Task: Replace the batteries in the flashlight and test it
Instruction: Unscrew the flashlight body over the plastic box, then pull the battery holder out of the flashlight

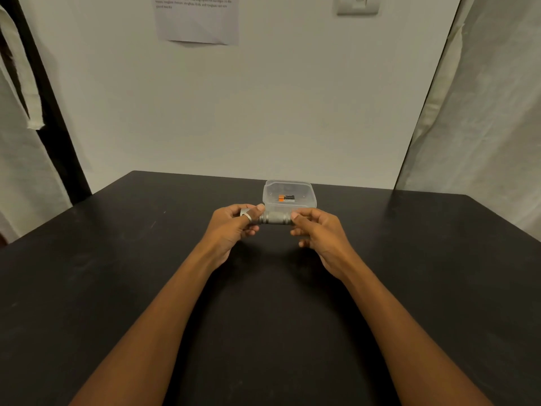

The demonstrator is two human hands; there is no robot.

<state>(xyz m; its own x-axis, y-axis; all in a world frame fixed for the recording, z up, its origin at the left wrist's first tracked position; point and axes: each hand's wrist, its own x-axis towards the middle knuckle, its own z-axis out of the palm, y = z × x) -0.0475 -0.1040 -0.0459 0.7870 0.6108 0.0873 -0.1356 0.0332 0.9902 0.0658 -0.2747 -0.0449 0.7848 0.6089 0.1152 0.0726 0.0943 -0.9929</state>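
Note:
A short grey metal flashlight is held level, just above the black table. My left hand grips its left end, thumb on top, a ring on one finger. My right hand pinches its right end with thumb and fingertips. Right behind the flashlight stands a clear plastic container holding an orange-and-black battery. Both ends of the flashlight are hidden by my fingers.
A white wall rises behind the table's far edge, with a printed sheet and a light switch on it. Pale cloth hangs at the left and right sides.

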